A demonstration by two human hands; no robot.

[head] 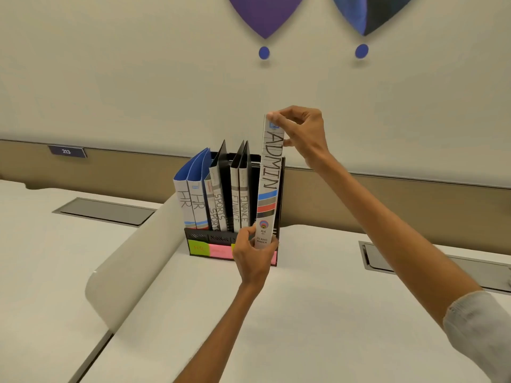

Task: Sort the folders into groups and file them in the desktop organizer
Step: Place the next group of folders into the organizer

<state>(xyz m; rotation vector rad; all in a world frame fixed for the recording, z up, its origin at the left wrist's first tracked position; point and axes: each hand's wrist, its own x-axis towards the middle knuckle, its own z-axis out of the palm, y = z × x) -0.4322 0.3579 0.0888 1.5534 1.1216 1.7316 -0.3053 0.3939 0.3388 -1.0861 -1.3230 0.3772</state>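
On desk (318,313), organizer (199,236) holds perhaps six folders (244,201)

Your right hand (300,131) pinches the top of the upright ADMIN folder (269,172), and your left hand (253,252) grips its lower end at the front right corner of the black desktop organizer (204,238). Left of your left hand, the organizer holds two HR folders (193,203), two SPORTS folders (217,205) and two FINANCE folders (240,205), spines facing you. Green and pink labels (219,251) run along its front, partly hidden behind your left hand. Below both hands lies the pale tabletop (318,313).
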